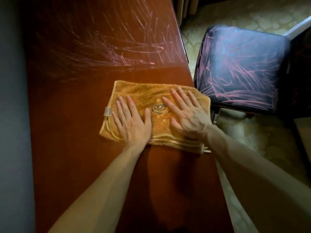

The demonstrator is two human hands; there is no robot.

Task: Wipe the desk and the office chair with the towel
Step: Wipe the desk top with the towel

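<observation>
A folded orange towel (156, 113) lies flat on the desk (80, 148), near its right edge. The left hand (133, 120) and right hand (186, 115) press it down side by side, fingers straight and spread. The near wood looks clean; pink scribbles (107, 47) cover the far part. The desk wipe seems under way. Next, push forward through the marks. The chair (242, 69), also scribbled, waits beside the desk.

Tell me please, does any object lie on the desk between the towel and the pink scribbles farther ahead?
No, nothing visible does. The left hand and the right hand press flat on the towel, and only bare desk lies between its far edge and the pink scribbles.
</observation>
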